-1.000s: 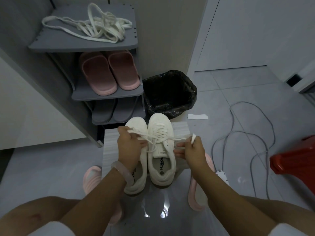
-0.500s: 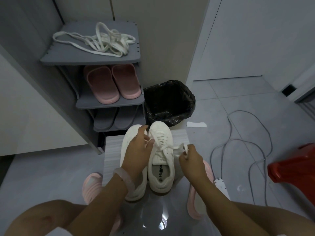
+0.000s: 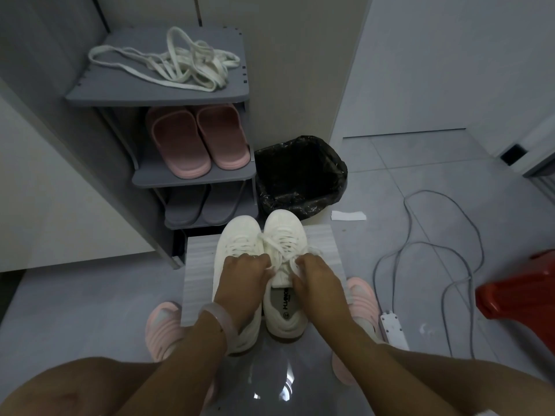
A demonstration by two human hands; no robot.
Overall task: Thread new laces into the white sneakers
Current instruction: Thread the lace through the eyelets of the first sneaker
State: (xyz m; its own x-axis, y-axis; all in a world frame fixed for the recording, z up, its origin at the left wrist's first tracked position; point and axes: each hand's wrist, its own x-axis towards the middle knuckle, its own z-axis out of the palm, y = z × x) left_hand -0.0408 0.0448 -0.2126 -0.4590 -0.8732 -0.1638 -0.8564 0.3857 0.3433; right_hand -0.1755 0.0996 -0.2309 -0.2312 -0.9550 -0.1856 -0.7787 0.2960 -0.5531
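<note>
White sneakers (image 3: 261, 265) sit side by side on a pale ribbed mat (image 3: 326, 244) right under my hands, toes pointing away from me. My left hand (image 3: 244, 273) pinches one end of the lace (image 3: 283, 250) over the tongue of the right-hand shoe, and my right hand (image 3: 315, 273) pinches the other end just beside it, fingers curled tight on both. Both shoes look laced up to the top eyelets, so I judge I am tying off this one, about at the knot. Next I need to cross the ends, form a loop and pull evenly so the bow sits centred. Beyond my left hand stands a grey shoe rack (image 3: 192, 177) with a tangle of loose laces (image 3: 177, 63) on its top shelf and pink slippers (image 3: 198, 139) below. Past my fingertips is a black-lined bin (image 3: 300, 175); off to my right a grey cable (image 3: 450, 250) trails to a power strip (image 3: 393, 327), near a red stool (image 3: 519, 291). Nothing blocks the laces; only my own knuckles hide the knot.
</note>
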